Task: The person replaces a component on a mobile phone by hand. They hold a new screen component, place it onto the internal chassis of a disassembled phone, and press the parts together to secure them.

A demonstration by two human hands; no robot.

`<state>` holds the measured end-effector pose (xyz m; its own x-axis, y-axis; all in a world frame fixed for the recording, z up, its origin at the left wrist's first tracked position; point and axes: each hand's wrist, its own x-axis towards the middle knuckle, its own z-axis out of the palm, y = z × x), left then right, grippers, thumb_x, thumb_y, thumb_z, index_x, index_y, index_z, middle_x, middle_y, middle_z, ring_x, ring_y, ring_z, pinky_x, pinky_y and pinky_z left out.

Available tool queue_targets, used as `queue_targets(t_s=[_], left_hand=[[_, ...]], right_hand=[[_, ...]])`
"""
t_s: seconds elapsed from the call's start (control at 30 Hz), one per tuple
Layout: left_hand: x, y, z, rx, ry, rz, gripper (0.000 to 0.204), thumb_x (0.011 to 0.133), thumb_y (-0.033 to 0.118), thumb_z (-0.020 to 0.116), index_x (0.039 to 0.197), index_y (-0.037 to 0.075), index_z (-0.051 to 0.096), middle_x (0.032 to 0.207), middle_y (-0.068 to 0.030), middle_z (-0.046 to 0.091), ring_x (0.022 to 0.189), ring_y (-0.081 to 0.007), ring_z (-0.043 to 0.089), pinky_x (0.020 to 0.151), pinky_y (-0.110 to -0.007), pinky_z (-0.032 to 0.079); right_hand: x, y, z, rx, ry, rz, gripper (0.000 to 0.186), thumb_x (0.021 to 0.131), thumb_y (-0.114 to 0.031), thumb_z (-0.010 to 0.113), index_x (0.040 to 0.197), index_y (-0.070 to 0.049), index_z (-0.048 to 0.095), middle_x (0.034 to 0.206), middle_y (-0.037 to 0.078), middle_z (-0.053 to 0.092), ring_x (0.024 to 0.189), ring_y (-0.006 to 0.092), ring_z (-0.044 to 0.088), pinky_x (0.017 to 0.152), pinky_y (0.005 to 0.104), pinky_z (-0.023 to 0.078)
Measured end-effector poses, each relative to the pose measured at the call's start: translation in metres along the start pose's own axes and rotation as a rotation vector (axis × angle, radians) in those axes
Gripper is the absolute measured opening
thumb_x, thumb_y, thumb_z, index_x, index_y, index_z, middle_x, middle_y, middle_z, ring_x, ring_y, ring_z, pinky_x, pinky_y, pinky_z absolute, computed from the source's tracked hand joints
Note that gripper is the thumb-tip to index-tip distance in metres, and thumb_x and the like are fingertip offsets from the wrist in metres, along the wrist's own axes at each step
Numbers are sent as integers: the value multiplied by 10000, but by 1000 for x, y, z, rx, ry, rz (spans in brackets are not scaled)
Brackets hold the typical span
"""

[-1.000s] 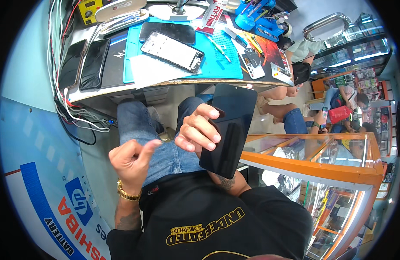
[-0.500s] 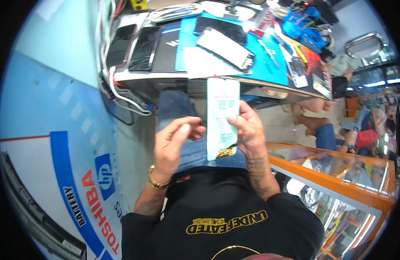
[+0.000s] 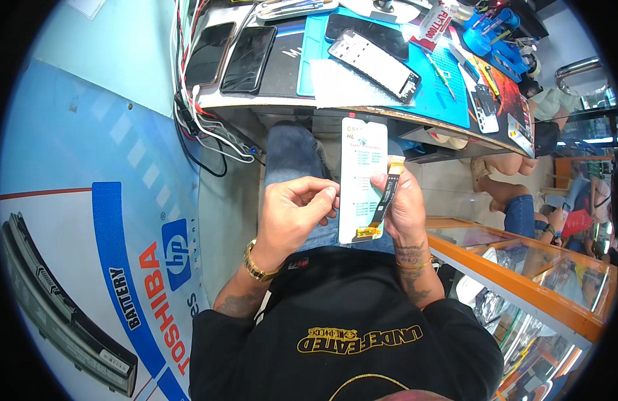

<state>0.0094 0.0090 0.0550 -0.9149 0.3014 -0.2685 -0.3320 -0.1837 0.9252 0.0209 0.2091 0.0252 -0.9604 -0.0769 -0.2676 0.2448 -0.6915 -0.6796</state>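
My right hand [image 3: 407,204] grips a phone screen panel [image 3: 359,174], its pale printed back facing me, upright over my lap. A black ribbon cable [image 3: 384,204] with a gold-coloured end hangs along the panel's right side, near my right thumb. My left hand [image 3: 300,210] is just left of the panel, fingers curled and thumb against the index finger; whatever may be between them is hidden.
Ahead, a bench [image 3: 249,100] carries dark phones [image 3: 247,59], an opened phone [image 3: 373,65], a blue mat [image 3: 449,113], tools and cables. An orange-framed glass case [image 3: 516,277] stands right, with seated people [image 3: 516,214] beyond. A printed banner [image 3: 108,167] is on the left.
The panel has turned from its dark glass face to its pale back, and the ribbon cable now shows. My left hand has moved toward the panel, fingers curled.
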Motion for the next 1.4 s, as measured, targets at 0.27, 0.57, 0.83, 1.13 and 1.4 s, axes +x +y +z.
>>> queue_targets(t_s=[0.27, 0.57, 0.83, 1.13, 1.4], left_hand=[[-1, 2, 2, 119, 39, 56, 124, 920, 37, 647, 954, -55, 722, 770, -73, 706, 654, -86, 638, 545, -212, 490], [1, -4, -2, 211, 24, 90, 105, 917, 39, 672, 933, -54, 717, 763, -53, 693, 665, -52, 609, 560, -196, 475], [1, 6, -4, 493, -15, 163, 71, 858, 20, 682, 829, -43, 697, 688, -15, 673, 606, -28, 581, 546, -198, 469], [3, 4, -1, 639, 18, 305, 56, 812, 25, 694, 783, -19, 676, 657, -18, 655, 558, -26, 532, 506, -207, 424], [9, -5, -28, 260, 183, 233, 81, 954, 48, 581, 898, 2, 618, 735, 28, 577, 627, -24, 480, 565, -201, 389]], right_hand=[[0, 3, 1, -28, 0, -30, 223, 909, 14, 654, 1121, 1, 586, 1047, 95, 693, 926, 134, 687, 825, 275, 572], [-2, 0, 0, -111, 2, -30, 206, 901, 8, 667, 1091, -5, 589, 1007, 76, 697, 888, 111, 676, 799, 261, 563], [-5, -4, -5, -296, -27, -77, 198, 876, 10, 695, 1053, -18, 613, 967, 50, 693, 836, 77, 650, 757, 224, 532], [-9, -6, 0, -347, -3, -92, 200, 876, 4, 697, 1057, -13, 612, 950, 43, 690, 833, 67, 640, 757, 218, 527], [-1, -1, -17, 14, -47, 64, 282, 921, -9, 637, 1197, 15, 585, 1084, 98, 696, 942, 130, 680, 851, 260, 546]])
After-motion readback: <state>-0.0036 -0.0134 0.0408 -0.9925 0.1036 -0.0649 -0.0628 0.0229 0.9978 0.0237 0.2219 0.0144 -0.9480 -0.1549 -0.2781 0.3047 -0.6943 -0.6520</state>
